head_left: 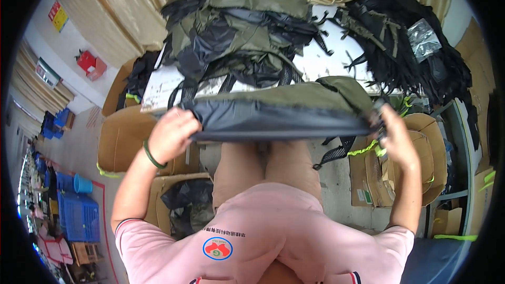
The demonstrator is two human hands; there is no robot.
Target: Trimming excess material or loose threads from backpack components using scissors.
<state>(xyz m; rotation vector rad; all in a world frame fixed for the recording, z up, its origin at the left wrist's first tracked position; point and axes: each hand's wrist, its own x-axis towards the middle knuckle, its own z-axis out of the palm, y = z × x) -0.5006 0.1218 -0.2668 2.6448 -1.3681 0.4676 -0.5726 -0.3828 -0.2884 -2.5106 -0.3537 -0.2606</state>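
Left hand: the left hand (171, 134), left of centre, fingers curled closed on the near-left end of the bag; dark green wristband (152, 156) at the wrist.
Right hand: the right hand (397, 137), right of centre, closed about the bag's right end; motion blur, exact finger placement cannot be told.
Bag: olive and black bag (284, 119), mid-frame, stretched level between both hands above the lap; black side toward the wearer, olive side beyond.
Strap: black strap (336, 152), hanging just below the bag's right end.
Cartons: left carton (123, 142), mid-left; right carton (363, 181), mid-right, yellow-green strip by its edge.
Table: white table (336, 34), upper centre, beyond the bag.
On table: heap of olive and black bags (252, 31), upper centre; dark strap pile (376, 42), upper right, silvery packet (423, 39) on it.
Backdrop: beige curtain (113, 13), along the top.
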